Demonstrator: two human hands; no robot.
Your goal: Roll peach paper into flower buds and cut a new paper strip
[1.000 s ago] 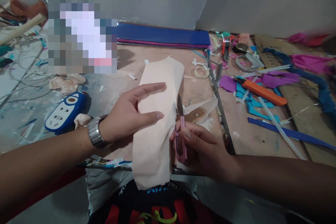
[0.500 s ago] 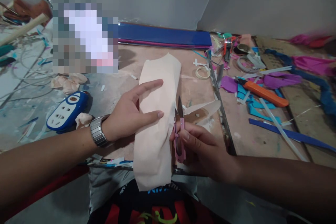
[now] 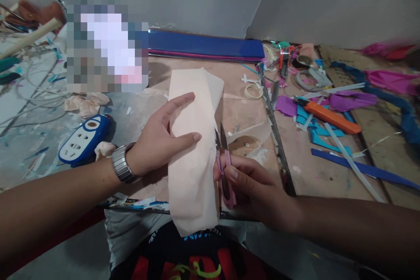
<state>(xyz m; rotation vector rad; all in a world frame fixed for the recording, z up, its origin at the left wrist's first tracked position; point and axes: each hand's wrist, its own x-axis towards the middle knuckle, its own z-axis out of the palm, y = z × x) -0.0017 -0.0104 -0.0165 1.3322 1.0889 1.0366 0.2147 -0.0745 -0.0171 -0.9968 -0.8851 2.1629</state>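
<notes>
A long, pale peach sheet (image 3: 192,157), paper or cloth, lies along the tabletop, its near end hanging over the front edge. My left hand (image 3: 157,133) holds its left side, thumb and index finger stretched across the top; the other fingers are hidden. At the sheet's right edge my right hand (image 3: 252,179) grips pink-handled scissors (image 3: 228,188), blades pointing away from me and parted around that edge. The edge beside the blades looks ragged and creased. A thin, translucent scrap (image 3: 252,131) lies just right of the scissors.
A blue-and-white power strip (image 3: 83,140) sits left, near crumpled pale scraps (image 3: 85,103). Blue sheets (image 3: 206,46) lie at the back. A tape roll (image 3: 253,91), an orange utility knife (image 3: 331,116), coloured scraps and a blue strip (image 3: 361,167) lie to the right.
The sheet's far end has shifted left, and its far right corner now shows as a separate flap. My left hand moved slightly left with it. The scissors' handles have tilted a little to the right.
</notes>
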